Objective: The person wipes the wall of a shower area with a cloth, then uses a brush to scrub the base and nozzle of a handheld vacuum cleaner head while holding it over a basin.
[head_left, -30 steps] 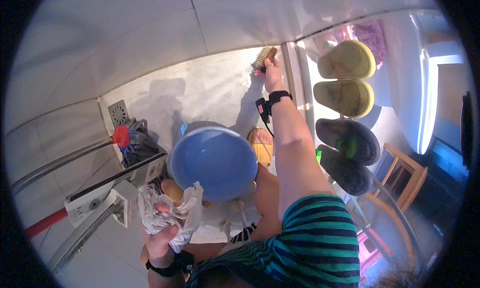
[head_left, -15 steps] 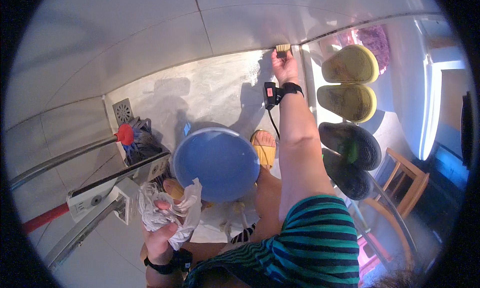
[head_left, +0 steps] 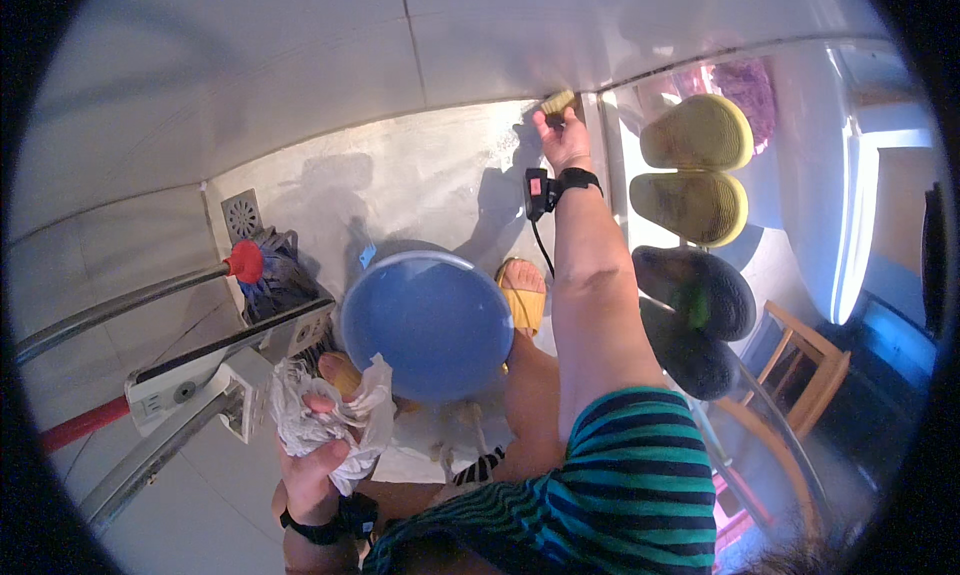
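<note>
Overhead, looking down: one blue basin (head_left: 428,323) sits on the wet grey floor (head_left: 400,185), one floor drain (head_left: 243,214) lies near the left wall, and one mop head with a red collar (head_left: 245,262) rests just beside the drain. Four slippers lie past the sill on the right: two yellow slippers (head_left: 695,165) and two dark slippers (head_left: 695,320), the pairs side by side. One foot in an orange sandal (head_left: 523,295) shows just right of the basin. Right hand (head_left: 563,140): arm stretched forward, fingers closed around a small yellowish scrub brush (head_left: 557,102), which is pressed at the far corner where floor meets wall. A black wrist strap with a small device (head_left: 550,187) sits on that wrist. Left hand (head_left: 310,455): clenched on a crumpled white plastic bag (head_left: 320,415), held low at the left of the basin; a second black band circles this wrist. Hard to make out: the brush bristles, mostly covered by the fingers; the bag's contents; a wooden chair (head_left: 790,355) at right, partly cut off by the rim. The striped teal sleeve (head_left: 620,475) hides the floor beneath it.
</note>
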A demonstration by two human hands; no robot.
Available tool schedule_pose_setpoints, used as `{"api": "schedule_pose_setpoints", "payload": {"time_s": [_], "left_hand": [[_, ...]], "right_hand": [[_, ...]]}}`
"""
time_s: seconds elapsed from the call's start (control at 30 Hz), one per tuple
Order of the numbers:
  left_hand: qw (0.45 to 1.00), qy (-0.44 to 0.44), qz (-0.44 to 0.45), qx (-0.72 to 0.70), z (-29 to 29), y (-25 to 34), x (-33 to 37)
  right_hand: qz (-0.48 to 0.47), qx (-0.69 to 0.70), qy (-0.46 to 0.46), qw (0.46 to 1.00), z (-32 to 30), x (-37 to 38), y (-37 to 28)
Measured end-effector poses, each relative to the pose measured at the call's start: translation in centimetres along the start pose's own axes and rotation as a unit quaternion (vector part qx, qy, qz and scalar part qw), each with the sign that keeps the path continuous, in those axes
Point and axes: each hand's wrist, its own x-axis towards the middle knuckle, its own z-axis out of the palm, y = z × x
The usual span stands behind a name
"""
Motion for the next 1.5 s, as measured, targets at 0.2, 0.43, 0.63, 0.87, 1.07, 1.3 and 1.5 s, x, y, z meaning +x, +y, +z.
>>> {"api": "schedule_pose_setpoints", "payload": {"time_s": [0.2,0.43,0.63,0.87,1.07,1.3,1.5], "left_hand": [[1.000,-0.008,0.008,0.006,0.0,0.0,-0.1],[1.000,-0.005,-0.025,-0.009,-0.2,0.0,-0.6],[1.000,-0.009,-0.009,0.024,0.0,1.0,-0.8],[1.000,0.027,-0.006,-0.009,-0.3,0.5,-1.5],[1.000,0.015,0.011,0.017,-0.3,0.5,-1.7],[1.000,0.009,-0.017,0.000,-0.8,0.7,-2.1],[0.999,0.034,0.005,-0.003,-0.5,1.1,-2.5]], "right_hand": [[-0.264,-0.862,0.025,0.433,-1.9,-4.1,-0.4],[-0.403,-0.897,-0.080,-0.161,0.4,-0.7,-4.6],[-0.220,-0.964,-0.141,-0.057,-3.7,-2.1,-3.3],[-0.196,-0.936,-0.165,-0.241,-4.2,-4.7,-5.2],[-0.289,-0.941,-0.117,-0.132,-0.6,1.9,-5.9],[-0.037,-0.946,-0.281,-0.159,-9.6,-8.0,-3.9],[-0.161,-0.971,-0.176,-0.010,-1.9,-7.2,-4.2]]}}
